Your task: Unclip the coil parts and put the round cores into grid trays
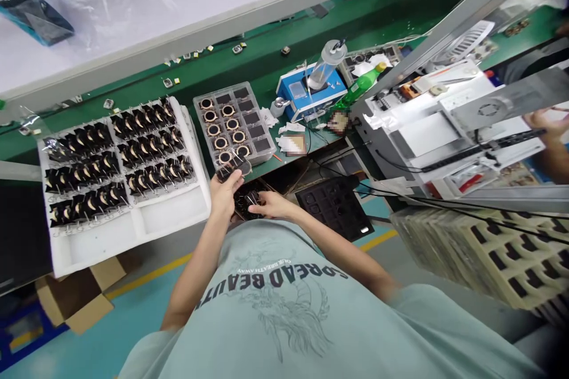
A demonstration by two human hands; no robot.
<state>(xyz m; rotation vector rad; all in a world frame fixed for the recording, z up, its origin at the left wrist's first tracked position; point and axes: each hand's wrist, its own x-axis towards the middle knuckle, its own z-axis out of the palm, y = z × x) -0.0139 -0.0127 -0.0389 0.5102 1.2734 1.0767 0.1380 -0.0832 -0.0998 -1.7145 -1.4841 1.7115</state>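
My left hand (225, 190) is closed, pinching a dark piece with a clear, round, disc-like part (241, 164) just off the front corner of a clear compartment tray (262, 157). Gold-rimmed black rings (232, 124) sit in that tray's left and middle columns. Lower and to the right, my right hand (274, 205) has its fingers closed on a small black part (252, 197). Beneath it is a dark container (240, 208) full of black pieces, close against my shirt. The exact kind of either held part is too small to tell.
On the left stands a white foam tray (164, 216) with rows of black parts on metal pins. A blue device (300, 103), a green bottle (362, 86) and a white machine (422, 136) are to the right. A black tray (333, 207) lies lower; a shelf edge (222, 23) crosses above.
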